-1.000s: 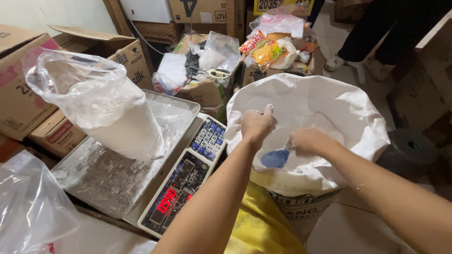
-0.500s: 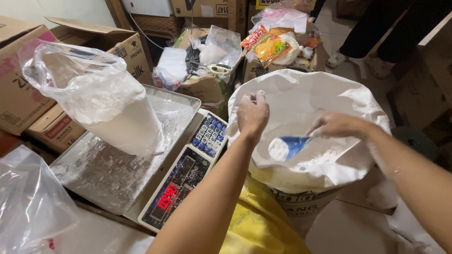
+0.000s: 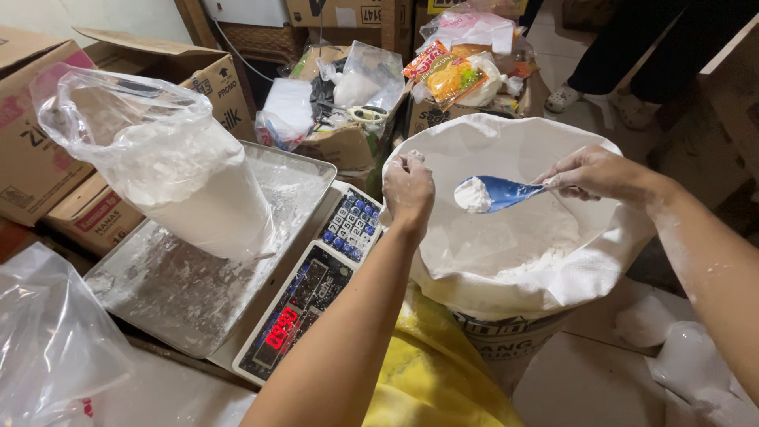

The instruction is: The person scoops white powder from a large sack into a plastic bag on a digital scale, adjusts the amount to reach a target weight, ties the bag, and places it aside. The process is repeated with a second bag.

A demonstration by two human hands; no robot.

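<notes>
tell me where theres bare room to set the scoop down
The scale tray is bare in front of the filled plastic bag, toward the keypad. Floor tiles right of the sack are free. The boxes behind are crowded.

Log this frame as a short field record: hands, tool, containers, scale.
left hand: grips the near rim of the large white woven sack
right hand: holds the handle of the small blue plastic scoop
scoop: above the sack's opening, carrying a lump of white powder
clear plastic bag: upright on the metal scale tray, partly filled with white powder
scale: red digits lit on its display
</notes>
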